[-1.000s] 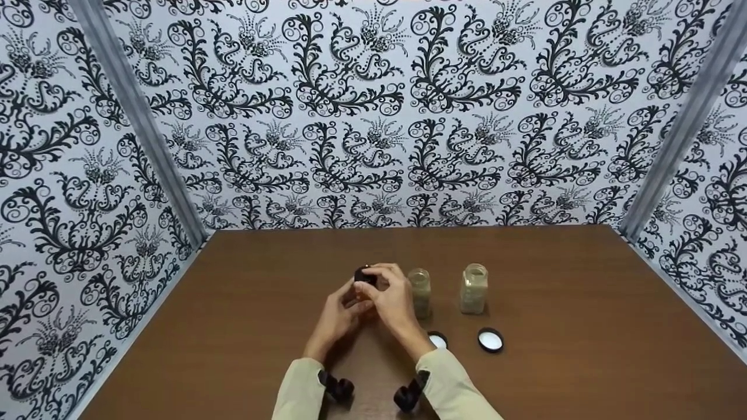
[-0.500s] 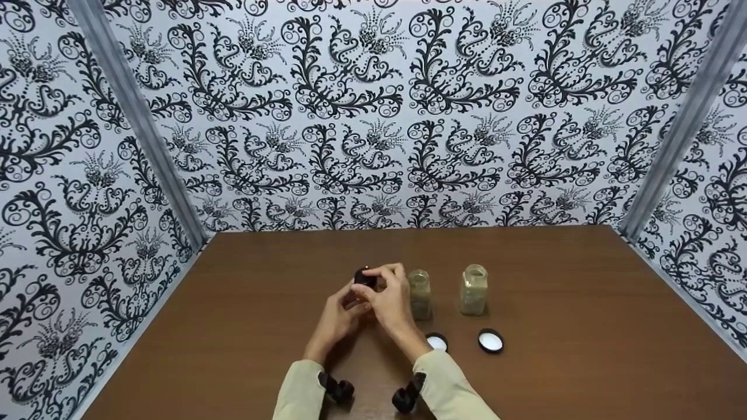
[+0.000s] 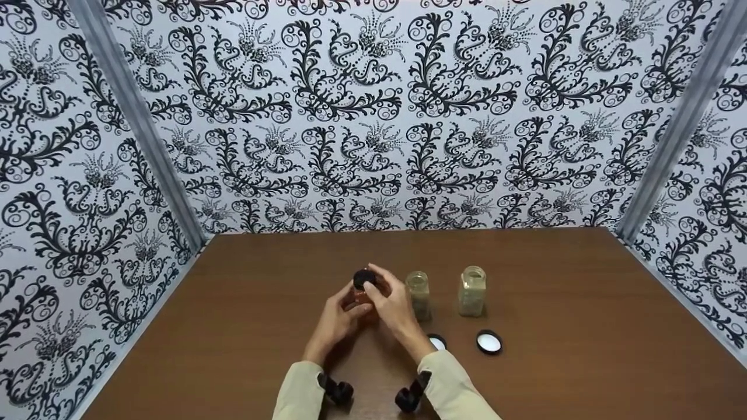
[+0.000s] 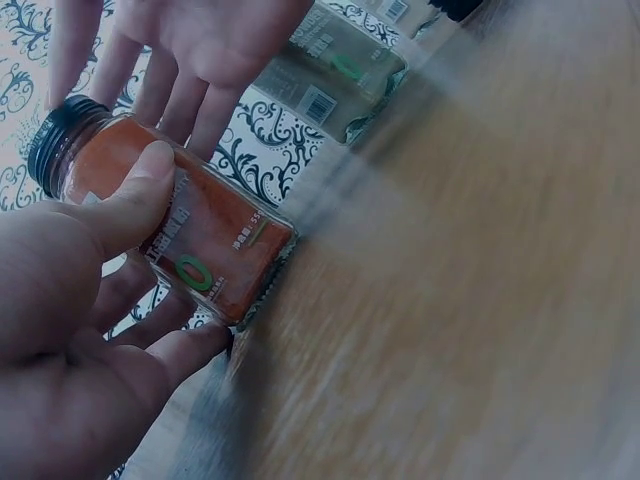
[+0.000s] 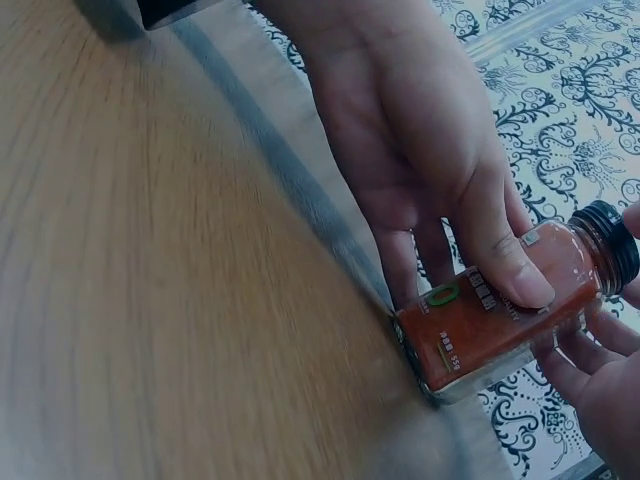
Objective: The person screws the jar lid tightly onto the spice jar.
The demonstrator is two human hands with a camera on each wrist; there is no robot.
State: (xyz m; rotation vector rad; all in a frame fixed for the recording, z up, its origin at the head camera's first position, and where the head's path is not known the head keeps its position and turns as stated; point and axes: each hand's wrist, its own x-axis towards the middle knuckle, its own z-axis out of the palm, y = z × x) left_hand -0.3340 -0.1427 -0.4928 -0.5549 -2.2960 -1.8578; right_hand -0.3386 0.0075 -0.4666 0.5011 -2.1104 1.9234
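Note:
My left hand (image 3: 336,318) grips a small square glass jar (image 4: 215,225) of orange-red powder, its thumb lying across the printed label. A black screw lid (image 3: 363,277) sits on the jar's neck. Around that lid my right hand (image 3: 393,300) has its thumb on the near side and its index finger behind. In the right wrist view, fingertips of the right hand show right at the ribbed lid (image 5: 605,240), and the powder reaches nearly up to the neck. The left fingers wrap the jar's far side, partly hidden.
Two lidless glass jars, a nearer one (image 3: 418,297) and a farther-right one (image 3: 473,294), stand right of my hands with greenish-grey contents. Before them lie two black lids, white insides up: one (image 3: 489,342) fully seen, the other (image 3: 436,342) partly behind my right wrist. Patterned walls (image 3: 373,146) enclose the brown table (image 3: 262,274).
My right hand has shifted its fingers about the lid, the thumb now nearer its front and more of the lid's top showing. The left hand keeps its grip on the jar.

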